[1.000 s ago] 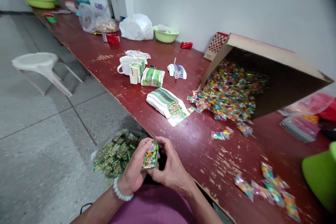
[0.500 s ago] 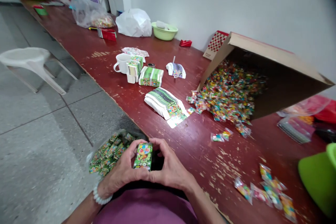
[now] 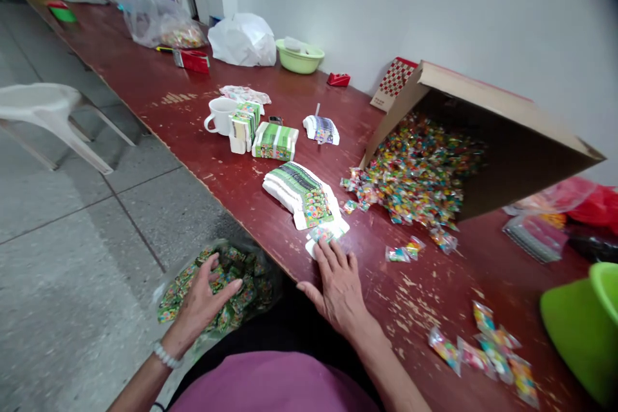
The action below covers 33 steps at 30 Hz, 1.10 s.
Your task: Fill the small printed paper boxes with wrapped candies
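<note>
My left hand (image 3: 203, 299), a pale bead bracelet on its wrist, hovers with fingers apart over a plastic bag of small green candy boxes (image 3: 241, 280) below the table edge. No box is in its grasp. On the table, my right hand (image 3: 340, 286) lies with fingers stretched out, the tips touching a flat unfolded box (image 3: 324, 232). That piece sits at the near end of a fanned stack of flat green-and-white boxes (image 3: 302, 190). Beyond the stack are two banded bundles of flat boxes (image 3: 275, 141) and a white mug (image 3: 221, 116).
A tipped cardboard box (image 3: 502, 96) spills wrapped candies (image 3: 410, 174) onto the red table (image 3: 232, 187). Several loose candies (image 3: 497, 351) lie at the right near a green container (image 3: 579, 328). A white plastic stool (image 3: 43, 103) stands on the floor to the left.
The green candy box has left my hands, which have parted. My left hand is now over the bag; my right has moved forward onto the end of the flat-box stack.
</note>
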### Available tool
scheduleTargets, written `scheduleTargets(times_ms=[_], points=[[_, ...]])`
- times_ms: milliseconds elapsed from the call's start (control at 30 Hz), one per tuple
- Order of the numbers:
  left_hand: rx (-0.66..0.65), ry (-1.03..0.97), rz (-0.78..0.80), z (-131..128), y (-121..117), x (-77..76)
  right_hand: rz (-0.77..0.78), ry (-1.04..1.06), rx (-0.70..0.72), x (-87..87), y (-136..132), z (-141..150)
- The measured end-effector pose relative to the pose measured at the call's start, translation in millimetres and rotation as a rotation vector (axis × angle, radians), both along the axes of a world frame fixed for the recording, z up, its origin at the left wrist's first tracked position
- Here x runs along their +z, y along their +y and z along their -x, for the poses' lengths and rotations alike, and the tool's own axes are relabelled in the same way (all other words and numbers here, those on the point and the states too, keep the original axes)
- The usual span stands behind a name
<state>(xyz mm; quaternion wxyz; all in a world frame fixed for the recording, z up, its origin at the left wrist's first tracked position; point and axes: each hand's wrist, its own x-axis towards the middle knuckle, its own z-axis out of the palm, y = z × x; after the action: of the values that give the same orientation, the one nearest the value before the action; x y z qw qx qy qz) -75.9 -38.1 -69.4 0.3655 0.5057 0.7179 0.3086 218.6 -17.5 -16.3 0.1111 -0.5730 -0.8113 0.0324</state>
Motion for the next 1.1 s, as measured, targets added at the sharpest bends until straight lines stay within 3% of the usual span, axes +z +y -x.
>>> scheduleTargets(times_ms=[100, 167, 233, 300, 400, 567, 633, 700, 833, 900, 1000, 1100], points=[[-0.129, 0.061, -0.235, -28, 2, 28.5, -0.039, 0.02, 0.0, -3.5, -22, -2], [-0.301, 0.249, -0.515, -52, 9, 49.4, -0.084, 0.052, -0.015, -6.0, -30, -2], [-0.508, 0.413, -0.658, -78, 20, 65.7, -0.144, 0.101, -0.039, -8.1, -35, 0], [-0.611, 0.57, -0.669, -102, 34, 74.6, -0.209, 0.164, -0.047, -9.8, -40, 1], [-0.635, 0.734, -0.633, -127, 54, 76.2, -0.318, 0.26, -0.039, -12.1, -50, 1], [-0.624, 0.771, -0.622, -138, 60, 77.9, -0.463, 0.375, -0.026, -11.4, -69, -10], [-0.581, 0.644, -0.576, -137, 53, 84.0, -0.516, 0.388, -0.056, -6.4, -73, -16], [-0.561, 0.354, -0.396, -135, 41, 90.4, -0.566, 0.386, -0.07, 1.0, -76, -20], [-0.657, -0.608, 0.461, -137, 18, 93.9, -0.639, 0.393, -0.019, 15.9, -81, -17], [-0.588, -1.007, 0.717, -141, 11, 92.4, -0.634, 0.398, 0.028, 21.5, -86, -12], [-0.436, -1.278, 0.662, -147, 6, 92.5, -0.54, 0.386, 0.075, 29.1, -97, -3], [-0.422, -1.275, 0.555, -151, 6, 96.3, -0.436, 0.439, 0.068, 38.2, -103, -2]])
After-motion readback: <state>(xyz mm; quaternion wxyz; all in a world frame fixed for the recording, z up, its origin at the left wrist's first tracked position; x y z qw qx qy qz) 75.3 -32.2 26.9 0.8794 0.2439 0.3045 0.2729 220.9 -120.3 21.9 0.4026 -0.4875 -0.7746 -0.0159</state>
